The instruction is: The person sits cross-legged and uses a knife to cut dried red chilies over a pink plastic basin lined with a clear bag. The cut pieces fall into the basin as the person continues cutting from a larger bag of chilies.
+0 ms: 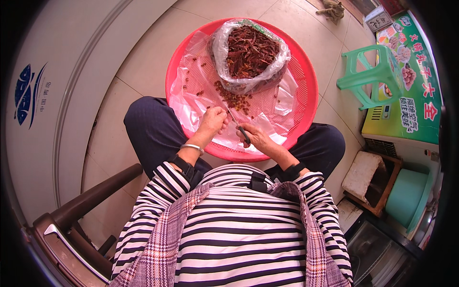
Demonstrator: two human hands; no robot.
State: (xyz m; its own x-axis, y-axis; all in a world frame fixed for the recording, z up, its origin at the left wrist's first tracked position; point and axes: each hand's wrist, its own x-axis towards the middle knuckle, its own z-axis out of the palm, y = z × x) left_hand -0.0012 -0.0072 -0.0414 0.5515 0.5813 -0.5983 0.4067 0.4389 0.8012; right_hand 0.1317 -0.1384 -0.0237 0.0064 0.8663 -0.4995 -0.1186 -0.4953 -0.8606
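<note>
A round red plastic basket (311, 89) with a perforated bottom rests before my knees, partly lined with clear plastic sheeting (186, 97). In its far part stands an open clear plastic bag (220, 61) full of dried red chillies (251, 52). Small cut chilli pieces (235, 100) lie heaped on the sheeting below the bag. My right hand (252, 135) holds black-handled scissors (244, 134), their blades pointing up and left towards my left hand. My left hand (214, 121) has its fingers curled together near the blade tips; whether something small is pinched there cannot be told.
A green plastic stool (391, 80) stands on the tiled floor at the right, beside a chest freezer (412, 138) with a printed top. Nearer are a wooden box (392, 179) and a teal tub (407, 195). A cat (333, 10) is at the top; a white appliance (43, 71) is at the left.
</note>
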